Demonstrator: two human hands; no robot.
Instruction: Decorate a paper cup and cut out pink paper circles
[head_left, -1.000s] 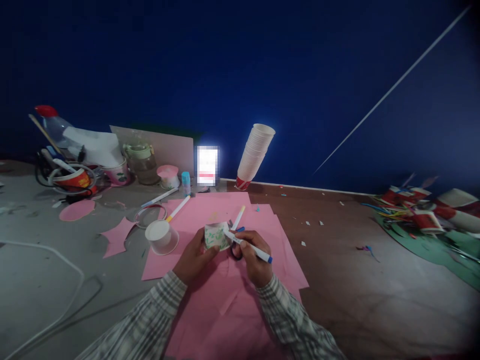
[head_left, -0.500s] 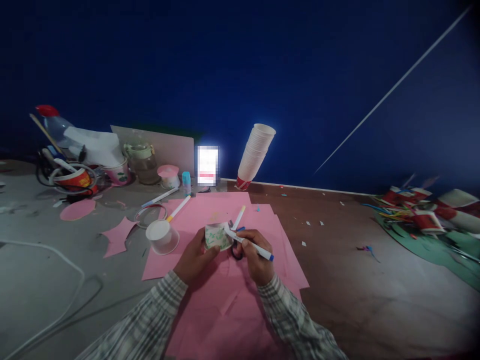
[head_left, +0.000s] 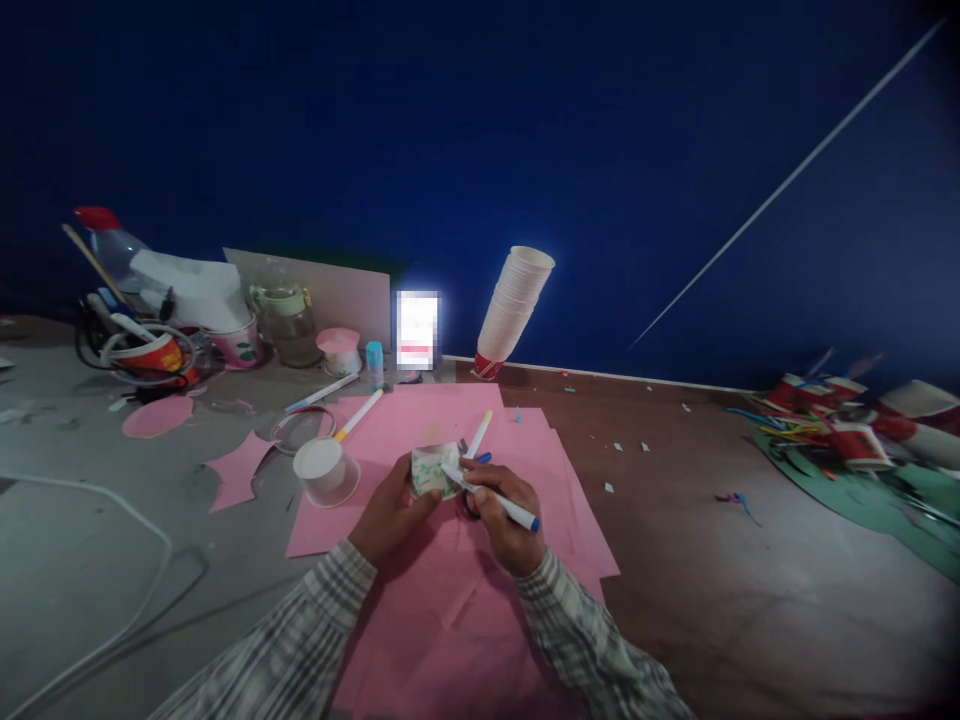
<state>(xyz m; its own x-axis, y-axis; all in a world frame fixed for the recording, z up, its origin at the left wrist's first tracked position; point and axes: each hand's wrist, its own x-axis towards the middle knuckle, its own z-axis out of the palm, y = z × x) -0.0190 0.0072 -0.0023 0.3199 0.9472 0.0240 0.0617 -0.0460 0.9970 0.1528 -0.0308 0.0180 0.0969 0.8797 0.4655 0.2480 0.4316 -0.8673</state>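
Note:
My left hand (head_left: 396,512) is closed round a short white paper cup (head_left: 429,468) marked with green leaf-like strokes, its thumb on the near side. In my right hand (head_left: 511,512) is a white marker (head_left: 495,502) with a blue end, its tip against the cup's right part. Both hands are above pink paper sheets (head_left: 540,530). Partly behind my right fingers, dark scissor handles (head_left: 469,508) show on the paper. A plain white paper cup (head_left: 322,472) stands upside down left of my left hand. Beyond the hands lies a white marker with a yellow end (head_left: 480,434).
A tall stack of paper cups (head_left: 514,310) leans at the back near the blue wall. At the left are a glass jar (head_left: 286,325), a roll of tape (head_left: 289,432) and a blue glue stick (head_left: 374,366). Decorated red cups (head_left: 859,447) lie on green card (head_left: 832,510) at the far right.
My right hand and the marker have shifted slightly left, bringing the tip further over the cup's side. The left hand keeps its hold on the cup.

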